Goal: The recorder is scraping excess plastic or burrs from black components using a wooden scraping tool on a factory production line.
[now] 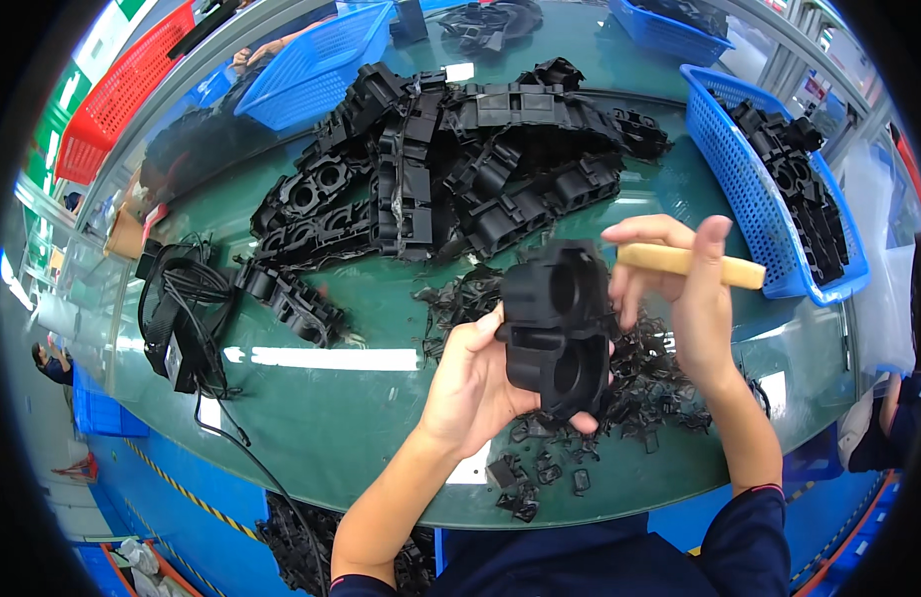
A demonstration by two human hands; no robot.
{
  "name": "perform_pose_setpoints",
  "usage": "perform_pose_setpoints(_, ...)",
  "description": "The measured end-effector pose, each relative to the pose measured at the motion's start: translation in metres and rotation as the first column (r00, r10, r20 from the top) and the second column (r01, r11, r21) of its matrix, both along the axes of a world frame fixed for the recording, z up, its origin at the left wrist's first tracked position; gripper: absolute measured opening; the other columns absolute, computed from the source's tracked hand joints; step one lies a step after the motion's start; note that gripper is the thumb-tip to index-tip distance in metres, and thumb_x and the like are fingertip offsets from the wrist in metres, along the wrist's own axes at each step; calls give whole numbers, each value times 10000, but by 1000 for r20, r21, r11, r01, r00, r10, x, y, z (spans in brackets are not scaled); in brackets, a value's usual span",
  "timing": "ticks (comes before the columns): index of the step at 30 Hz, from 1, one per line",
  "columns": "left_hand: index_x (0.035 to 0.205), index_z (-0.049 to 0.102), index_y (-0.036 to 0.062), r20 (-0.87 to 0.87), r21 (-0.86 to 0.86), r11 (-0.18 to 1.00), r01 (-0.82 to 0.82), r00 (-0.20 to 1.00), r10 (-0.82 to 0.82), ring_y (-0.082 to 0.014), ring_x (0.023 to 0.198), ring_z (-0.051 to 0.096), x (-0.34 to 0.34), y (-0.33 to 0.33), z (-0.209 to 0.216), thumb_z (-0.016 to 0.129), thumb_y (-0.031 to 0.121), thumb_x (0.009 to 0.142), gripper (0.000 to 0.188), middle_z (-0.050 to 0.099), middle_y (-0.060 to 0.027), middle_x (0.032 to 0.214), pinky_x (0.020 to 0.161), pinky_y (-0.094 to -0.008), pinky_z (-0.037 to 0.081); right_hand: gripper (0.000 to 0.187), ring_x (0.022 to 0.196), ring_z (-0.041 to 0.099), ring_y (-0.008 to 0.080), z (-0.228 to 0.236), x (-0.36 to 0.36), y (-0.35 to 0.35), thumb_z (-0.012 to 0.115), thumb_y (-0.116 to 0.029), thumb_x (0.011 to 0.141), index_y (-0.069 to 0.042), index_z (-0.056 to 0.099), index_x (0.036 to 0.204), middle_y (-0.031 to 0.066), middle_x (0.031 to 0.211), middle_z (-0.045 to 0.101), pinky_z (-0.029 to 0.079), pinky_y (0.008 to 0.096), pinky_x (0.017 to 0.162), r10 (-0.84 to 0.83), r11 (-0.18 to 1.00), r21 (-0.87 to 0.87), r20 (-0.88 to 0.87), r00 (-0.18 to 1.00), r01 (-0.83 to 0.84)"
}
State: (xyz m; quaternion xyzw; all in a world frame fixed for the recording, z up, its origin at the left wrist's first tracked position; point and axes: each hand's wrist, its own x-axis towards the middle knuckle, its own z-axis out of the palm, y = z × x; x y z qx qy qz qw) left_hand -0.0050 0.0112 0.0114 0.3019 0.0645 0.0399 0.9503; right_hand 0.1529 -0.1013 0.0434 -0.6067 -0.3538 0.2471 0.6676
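Observation:
My left hand [480,383] grips a black molded plastic part [525,343] with two round openings, holding it up over the green table. Its thumb lies along the near left side, and fingertips show at the bottom. Between the thumb and fingers of my right hand [694,303] is a slim pale yellow handle [691,265], close to the part's right edge. Whether a blade extends from that handle cannot be made out. Beneath both hands lie many torn black plastic scraps [634,398].
A large pile of similar black parts [406,179] covers the far middle of the green table [361,408]. At right stands a blue basket [749,209] filled with parts. Coiled black cable [187,289] lies at left. Farther back are another blue basket [326,65] and a red basket [122,95].

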Motion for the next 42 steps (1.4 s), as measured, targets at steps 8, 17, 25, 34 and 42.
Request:
perform_pose_setpoints(8, 1352, 311, 53, 17, -44, 987, -155, 988, 155, -362, 1205, 436, 2, -10, -2, 313, 468, 934, 589, 434, -211, 1308, 948, -579, 384, 208, 754, 589, 179, 13, -23, -15, 563, -130, 886, 40, 611, 998, 121, 913, 599, 473, 279, 702, 23, 979, 181, 383, 923, -100)
perform_pose_setpoints(17, 1343, 182, 135, 107, 230, 929, -289, 957, 270, -297, 1212, 447, 0, -12, -5, 411, 363, 945, 512, 381, -187, 1346, 952, -473, 428, 225, 862, 639, 249, 11, -40, -8, 769, -76, 641, -34, 645, 824, 68, 818, 675, 494, 367, 731, -101, 975, 201, 772, 628, -90)
perform_pose_setpoints(25, 1367, 182, 82, 145, 444, 810, -383, 923, 357, -259, 1167, 465, 0, -20, -2, 418, 380, 935, 575, 380, -153, 1317, 945, -416, 429, 222, 851, 623, 277, 10, -38, -7, 735, -13, 575, -44, 614, 759, 77, 792, 655, 478, 383, 761, -107, 972, 211, 793, 600, -105)
perform_pose_setpoints(34, 1313, 163, 83, 210, 411, 827, -384, 922, 324, -274, 1230, 406, 0, -14, -6, 440, 372, 933, 552, 348, -189, 1350, 989, -412, 380, 201, 966, 597, 272, 9, -40, -11, 714, -32, 650, -78, 602, 810, 75, 903, 676, 422, 450, 884, -16, 986, 106, 821, 571, -125)
perform_pose_setpoints(42, 1367, 175, 44, 199, 460, 788, -408, 913, 356, -290, 1218, 422, -1, -21, -4, 403, 396, 937, 600, 370, -215, 1341, 1025, -422, 341, 188, 958, 584, 288, 1, -43, -10, 706, -36, 668, -62, 594, 817, 94, 900, 671, 418, 442, 891, -62, 981, 164, 778, 625, -107)
